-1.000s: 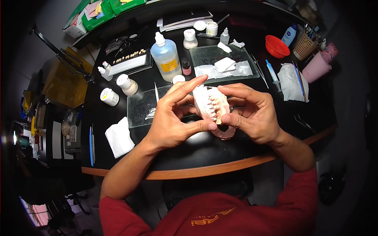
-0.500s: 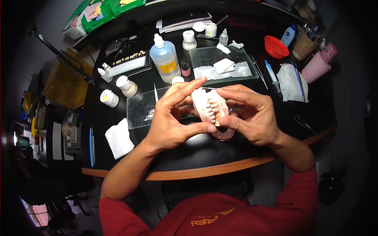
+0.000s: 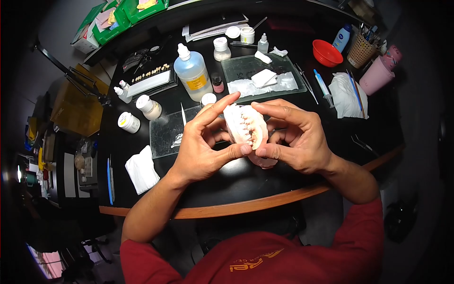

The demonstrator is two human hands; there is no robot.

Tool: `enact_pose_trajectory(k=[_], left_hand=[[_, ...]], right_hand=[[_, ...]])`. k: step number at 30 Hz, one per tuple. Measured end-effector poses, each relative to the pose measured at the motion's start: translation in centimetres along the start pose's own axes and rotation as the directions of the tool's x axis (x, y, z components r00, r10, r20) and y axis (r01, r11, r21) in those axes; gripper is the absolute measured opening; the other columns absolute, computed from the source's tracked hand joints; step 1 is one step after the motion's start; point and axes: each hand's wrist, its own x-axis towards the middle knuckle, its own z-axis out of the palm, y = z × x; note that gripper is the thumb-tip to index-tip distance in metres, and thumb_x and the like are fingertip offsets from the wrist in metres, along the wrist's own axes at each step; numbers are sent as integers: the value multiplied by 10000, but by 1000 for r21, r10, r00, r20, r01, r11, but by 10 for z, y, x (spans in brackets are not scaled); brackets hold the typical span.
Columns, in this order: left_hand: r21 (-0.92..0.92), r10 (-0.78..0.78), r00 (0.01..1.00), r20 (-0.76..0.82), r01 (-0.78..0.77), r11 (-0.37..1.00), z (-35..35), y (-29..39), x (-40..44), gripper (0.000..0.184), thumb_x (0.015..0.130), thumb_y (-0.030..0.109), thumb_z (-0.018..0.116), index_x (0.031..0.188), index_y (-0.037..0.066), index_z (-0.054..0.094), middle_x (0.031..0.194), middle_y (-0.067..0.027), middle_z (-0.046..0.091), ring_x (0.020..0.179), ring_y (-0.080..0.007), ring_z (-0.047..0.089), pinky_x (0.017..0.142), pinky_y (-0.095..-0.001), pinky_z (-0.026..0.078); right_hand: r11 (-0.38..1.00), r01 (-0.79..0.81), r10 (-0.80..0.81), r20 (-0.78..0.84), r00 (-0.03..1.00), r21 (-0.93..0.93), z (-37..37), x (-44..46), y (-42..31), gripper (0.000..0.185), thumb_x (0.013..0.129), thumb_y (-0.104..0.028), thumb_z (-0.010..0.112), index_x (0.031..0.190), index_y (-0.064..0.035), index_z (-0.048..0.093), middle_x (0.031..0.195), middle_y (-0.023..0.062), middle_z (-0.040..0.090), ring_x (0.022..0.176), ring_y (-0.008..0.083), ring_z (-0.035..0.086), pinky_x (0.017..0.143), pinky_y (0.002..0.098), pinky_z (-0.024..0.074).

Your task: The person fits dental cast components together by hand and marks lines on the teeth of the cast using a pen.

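Two plaster dental casts are held on their sides above the table, their rows of teeth facing each other and nearly meeting. My left hand (image 3: 204, 139) grips the left dental cast (image 3: 235, 124) between thumb and fingers. My right hand (image 3: 297, 135) pinches the right dental cast (image 3: 259, 125) the same way. Both thumbs come close together at the lower edge. Just below them shows a pinkish curved piece (image 3: 263, 162), partly hidden by the hands. Behind my left hand lies a dark glass slab (image 3: 163, 135) with a pointed white tool (image 3: 183, 114) on it.
A large liquid bottle (image 3: 193, 71), white jars (image 3: 148, 107), and a tooth shade guide (image 3: 150, 83) stand at back left. Another glass slab (image 3: 231, 71) holds paper. Towards the right are a red bowl (image 3: 327, 53), syringe (image 3: 324, 87) and tweezers (image 3: 364, 144). A folded tissue (image 3: 142, 170) lies left.
The two casts have turned slightly and their teeth look closer together. Both hands keep their grip. The whole view has shifted a little.
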Motion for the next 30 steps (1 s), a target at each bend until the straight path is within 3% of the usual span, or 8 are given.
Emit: enact_pose_trajectory(k=[13,30], left_hand=[[-52,-65,998,-6,65,997,-2,-1,0,864,767,41,904,1508,8,461,1284,-99,545,1122,-185,657,910,-275,605],[37,-7,1000,-16,7,999,-2,-1,0,884,722,18,924,1491,16,489,1201,-63,531,1085,-174,668,881,-264,610]], right_hand=[[1000,-15,15,18,1000,15,0,0,-3,658,811,103,803,1417,23,558,1286,148,560,967,130,668,654,208,613],[1000,-12,12,12,1000,-23,0,0,-1,661,793,123,793,1407,17,571,1276,148,571,962,124,669,628,186,610]])
